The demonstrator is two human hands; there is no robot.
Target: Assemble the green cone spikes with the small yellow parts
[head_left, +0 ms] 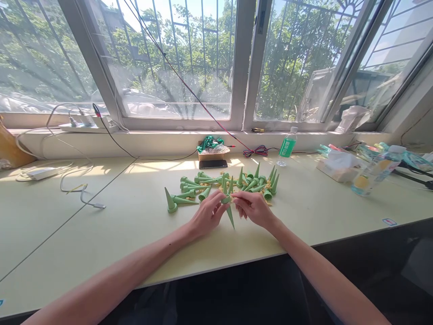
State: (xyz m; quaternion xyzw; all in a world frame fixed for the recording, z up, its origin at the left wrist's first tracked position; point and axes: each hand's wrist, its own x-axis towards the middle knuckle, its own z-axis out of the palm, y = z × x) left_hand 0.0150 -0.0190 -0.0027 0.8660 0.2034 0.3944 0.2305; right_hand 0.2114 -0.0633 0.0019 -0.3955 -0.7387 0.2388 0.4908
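Both of my hands meet near the middle of the table, in front of a pile of green plastic spikes. My left hand is closed around the wide head of one green spike, whose tip points down toward me. At that same head, the fingers of my right hand are pinched together; what they hold is too small to make out. Small yellow pieces lie among the piled spikes. Left of the pile, a single spike stands upright on its wide end.
Behind the pile are a black phone and a small box of green items. A green-labelled bottle stands by the windowsill. To the right are a tissue box and another bottle. White cables lie left.
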